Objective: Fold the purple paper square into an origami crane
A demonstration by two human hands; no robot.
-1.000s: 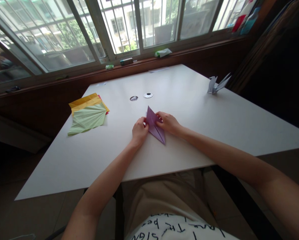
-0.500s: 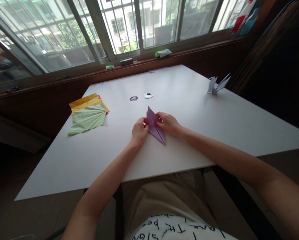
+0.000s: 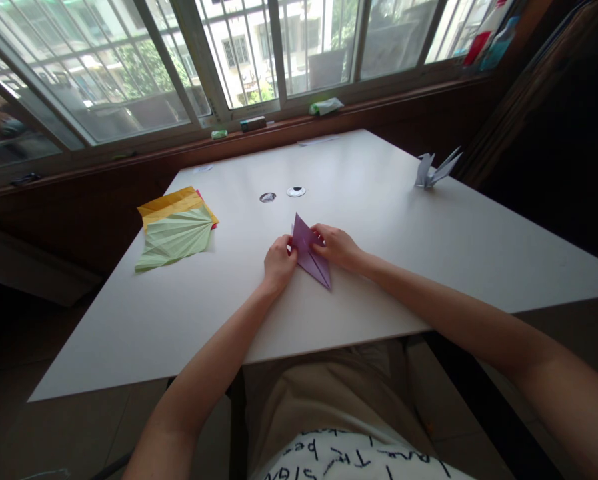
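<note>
A purple origami paper (image 3: pixel 309 257), folded into a long diamond with a slit down its near half, lies at the middle of the white table (image 3: pixel 399 227). My left hand (image 3: pixel 279 261) pinches its left edge between thumb and fingers. From the other side, my right hand (image 3: pixel 337 247) grips the right edge, with fingertips resting on the upper face. One point of the diamond faces the window, the opposite one faces me. The fingertips under the paper are partly hidden.
At the left lie creased sheets: a light green paper (image 3: pixel 176 239) over a yellow paper (image 3: pixel 171 202), with a bit of red showing. A folded grey paper crane (image 3: pixel 433 171) stands near the right edge. Two round table inserts (image 3: pixel 296 191) sit beyond my hands. Small items line the windowsill (image 3: pixel 279 123).
</note>
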